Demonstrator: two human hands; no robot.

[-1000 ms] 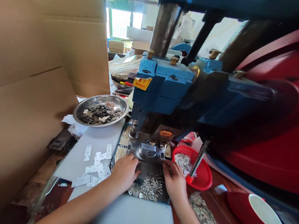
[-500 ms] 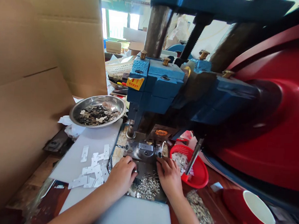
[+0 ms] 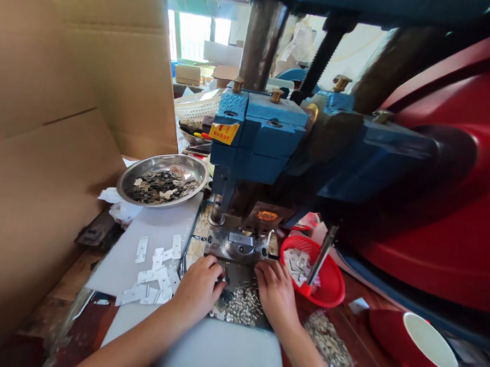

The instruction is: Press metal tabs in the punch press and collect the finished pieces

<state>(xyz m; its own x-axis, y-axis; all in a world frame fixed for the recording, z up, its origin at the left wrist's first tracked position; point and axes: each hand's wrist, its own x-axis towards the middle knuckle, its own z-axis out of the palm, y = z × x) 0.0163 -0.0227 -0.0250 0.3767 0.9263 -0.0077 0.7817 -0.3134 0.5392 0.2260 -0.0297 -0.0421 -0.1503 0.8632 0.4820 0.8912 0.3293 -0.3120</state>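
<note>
Fingers of our left hand (image 3: 200,288) curl down onto the metal tray (image 3: 258,322) at the near edge of the press die (image 3: 242,243), tips bunched together; whether they pinch a piece we cannot tell, too small. Fingers of our right hand (image 3: 275,292) lie spread and flat, tips touching the tray just right of the die, nothing visibly gripped.

Between both hands sits the pile of small silvery rivets (image 3: 244,306), on the tray, just near of the die. The die looks bare on top; no plate seated there as far as we see, so we judge the loading step is in hand, not finished.

Progress, as a judgement: the white hinge plates (image 3: 156,277) scattered on the white board (image 3: 152,233) to the left are many, and the red basket (image 3: 326,278) to the right holds only a few pieces, so most of the batch seems left.

Around: steel bowl (image 3: 163,179) of dark scrap bits far left, cardboard wall (image 3: 46,140) further left, another heap of small parts (image 3: 329,344) near right, red cup (image 3: 421,338) at the right edge.

In the way: the blue press head (image 3: 258,137) hangs right above the die, just far of our fingertips, and a metal rod (image 3: 319,256) leans into the basket.
</note>
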